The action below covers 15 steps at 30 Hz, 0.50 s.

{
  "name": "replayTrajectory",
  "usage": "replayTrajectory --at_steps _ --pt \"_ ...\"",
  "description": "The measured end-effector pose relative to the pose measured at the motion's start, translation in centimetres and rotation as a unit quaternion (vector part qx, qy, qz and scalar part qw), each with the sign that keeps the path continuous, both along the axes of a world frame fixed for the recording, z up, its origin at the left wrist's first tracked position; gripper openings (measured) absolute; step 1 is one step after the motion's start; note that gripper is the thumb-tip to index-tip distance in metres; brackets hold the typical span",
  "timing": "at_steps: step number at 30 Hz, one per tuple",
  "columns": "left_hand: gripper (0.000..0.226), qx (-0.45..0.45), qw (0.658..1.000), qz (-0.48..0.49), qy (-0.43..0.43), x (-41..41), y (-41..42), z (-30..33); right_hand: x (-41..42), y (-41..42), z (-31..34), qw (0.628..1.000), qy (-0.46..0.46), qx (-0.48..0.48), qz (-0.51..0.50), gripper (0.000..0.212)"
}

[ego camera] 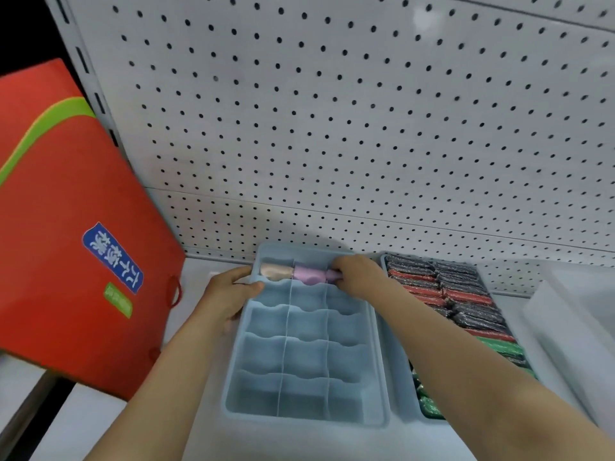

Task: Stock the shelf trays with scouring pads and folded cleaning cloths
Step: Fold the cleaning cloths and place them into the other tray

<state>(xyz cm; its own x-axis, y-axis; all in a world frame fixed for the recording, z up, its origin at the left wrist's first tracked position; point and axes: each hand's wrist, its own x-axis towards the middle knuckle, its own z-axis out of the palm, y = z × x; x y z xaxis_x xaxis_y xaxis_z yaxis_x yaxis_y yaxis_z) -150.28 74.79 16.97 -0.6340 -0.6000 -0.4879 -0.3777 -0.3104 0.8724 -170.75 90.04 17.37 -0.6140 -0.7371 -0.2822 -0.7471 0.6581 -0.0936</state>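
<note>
**Cloths going into the far row of the divided tray**

A pale blue divided tray point(301, 354) is sitting on the white shelf point(109, 427), its far end lying close against the perforated back panel point(332, 111). Thin partitions are splitting it into rows of three compartments. Only the far row is holding anything: a beige rolled cloth point(274, 270) is lying in the far-left compartment, a lilac cloth point(307, 274) is lying in the middle one, and a darker pink cloth point(333, 276) is showing in the far-right one.

The right hand point(357, 274) is reaching over the tray's far-right corner, fingers curling down onto the pink cloth and gripping it inside that compartment; most of the cloth is hiding under the hand. The left hand point(229, 292) is holding the tray's left rim near the far-left corner, the thumb hooking over the edge and the fingers lying along the outer wall.

Just beside the tray, on its right, a second tray point(397, 361) is standing packed with scouring pads point(462, 294): dark grey and red ones are filling the far part, green ones the near part. Further right, a white container point(572, 314) is resting at the shelf's right edge. At the shelf's left edge, a red gift box point(66, 227) with a green stripe and a blue label is leaning tilted.
</note>
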Motion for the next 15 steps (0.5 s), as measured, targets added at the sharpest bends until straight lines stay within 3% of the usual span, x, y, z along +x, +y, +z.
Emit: replayTrajectory --at_steps 3,6,8,11,12,14,15 --pt "0.028 -0.051 0.999 0.009 -0.013 -0.2 0.6 -0.1 0.3 0.5 1.6 0.999 -0.021 -0.023 0.004 0.023" --pt "0.041 -0.121 0.99 0.041 -0.055 -0.7 1.5 -0.1 -0.3 2.4 4.4 0.992 -0.03 -0.119 0.005 0.041" --pt "0.068 -0.224 0.965 0.041 -0.133 -3.2 -2.9 -7.3 -1.5 4.7 6.5 0.979 -0.018 -0.204 0.014 0.041" --pt "0.078 -0.357 0.927 0.095 -0.065 -9.8 -7.0 -15.2 -4.3 10.1 9.4 0.953 0.021 -0.303 0.013 0.033" --pt "0.076 -0.394 0.915 0.064 -0.063 -11.9 -4.4 -13.6 -5.5 12.4 10.2 0.945 0.035 -0.324 0.01 0.032" --pt "0.075 -0.444 0.891 0.027 -0.092 -13.9 6.9 -2.9 -8.0 17.4 11.5 0.934 0.059 -0.353 -0.005 0.029" --pt "0.072 -0.472 0.88 0.019 -0.059 -14.6 13.5 2.4 -9.4 20.3 12.0 0.93 0.066 -0.361 -0.019 0.028"
